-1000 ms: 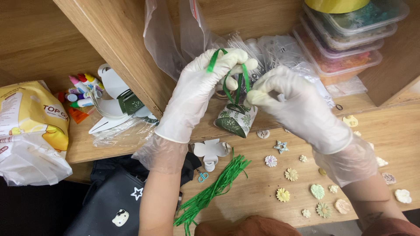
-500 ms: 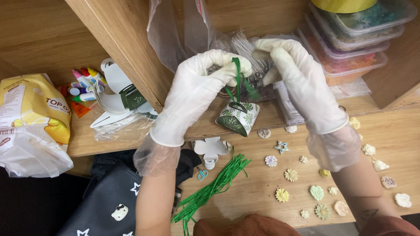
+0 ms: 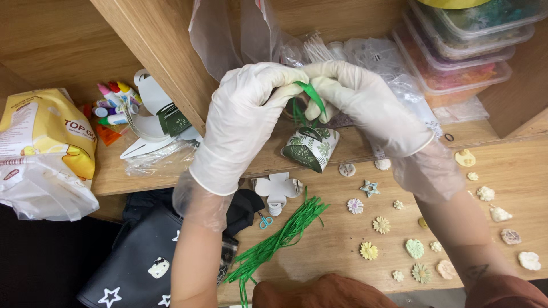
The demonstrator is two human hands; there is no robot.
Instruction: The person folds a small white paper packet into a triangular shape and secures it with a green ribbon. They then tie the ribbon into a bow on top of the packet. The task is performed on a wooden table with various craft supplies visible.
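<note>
Both of my hands wear thin white gloves and meet above a wooden table. My left hand [image 3: 245, 122] and my right hand [image 3: 365, 108] pinch a green ribbon [image 3: 311, 97] between their fingertips. From the ribbon hangs a small paper box with a green leaf print [image 3: 311, 149], just below the hands. A bundle of green raffia strands [image 3: 279, 239] lies on the table under my left forearm. A flat white flower-shaped card cutout [image 3: 277, 188] lies beside it.
Several small moulded flowers, shells and a star [image 3: 371, 188] are scattered over the table [image 3: 342, 262] at right. Stacked clear plastic tubs [image 3: 462, 51] stand at the back right. Marker pens [image 3: 114, 102], a yellow-and-white bag [image 3: 45, 154] and a dark bag with stars [image 3: 131, 262] sit left.
My right hand has come down from above the box and closed in against my left hand. Both now pinch the ribbon together over the box.
</note>
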